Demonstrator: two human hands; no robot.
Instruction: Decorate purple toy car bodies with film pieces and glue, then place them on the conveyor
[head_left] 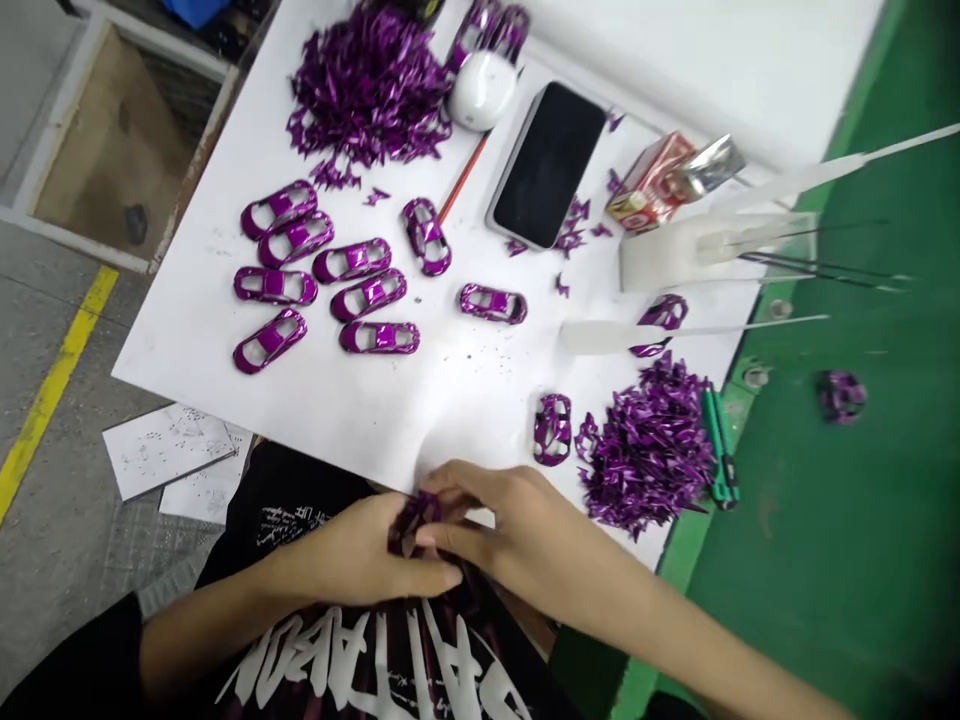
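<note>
Pinching a small purple metallic car shell [411, 522], the left hand [352, 558] and right hand [502, 525] grip it closely just off the white table's [450, 400] near edge. A heap of purple shreds [645, 450] lies toward the near right corner.

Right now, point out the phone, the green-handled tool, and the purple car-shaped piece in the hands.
The phone [547, 165]: head view, on its black screen.
The green-handled tool [713, 440]: head view, on one green handle.
The purple car-shaped piece [409, 525]: head view, on its visible purple body.
</note>
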